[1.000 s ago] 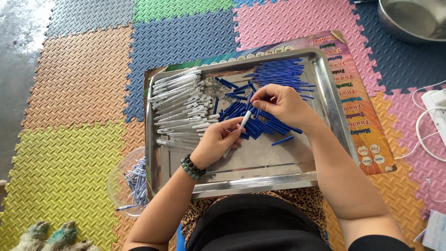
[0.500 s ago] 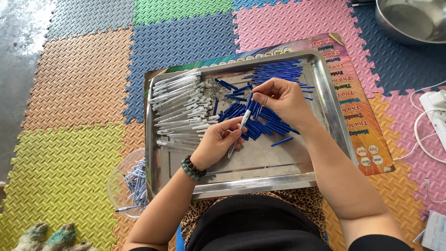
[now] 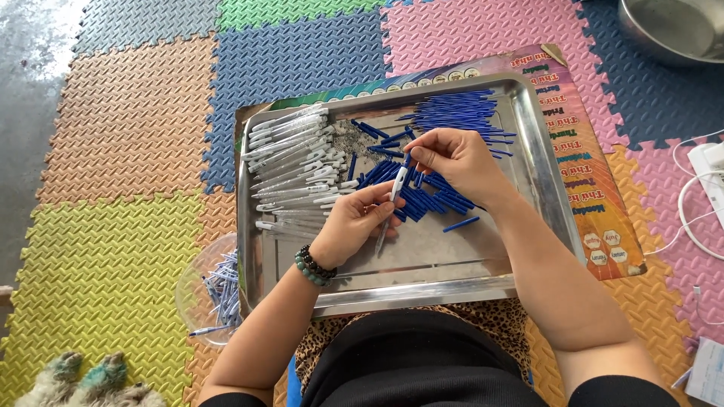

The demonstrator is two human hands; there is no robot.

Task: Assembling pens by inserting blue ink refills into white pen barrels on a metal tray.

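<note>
The left hand (image 3: 354,226) holds a clear pen barrel (image 3: 392,203) over the middle of the steel tray (image 3: 422,290), fingers closed around its lower half so the barrel slants up toward the right hand (image 3: 452,158). A second ago the right hand was lower and nearer the left; now it sits at the barrel's top end, thumb and forefinger pinched together on a short blue cap (image 3: 407,160) that meets the barrel's tip. That shift reads as the cap being pressed on, so this pen looks almost assembled. The tray and the piles on it lie as they did before.

Counts, taking the tray as landmark. One tray, resting on the person's lap and on a printed cardboard sheet (image 3: 596,188). Inside it, at its left side, a stack of clear barrels (image 3: 294,169), too many and too overlapped to count, perhaps several dozen. At its far right corner, a neat bundle of blue parts (image 3: 460,113); in its centre, under the hands, a loose scatter of blue caps (image 3: 434,200), again beyond counting. One stray blue piece (image 3: 461,224) lies just right of the scatter. Left of the tray, touching its edge, is one clear bowl (image 3: 207,290) of finished pens. Beyond the tray's far right corner is one steel basin (image 3: 671,30).
</note>
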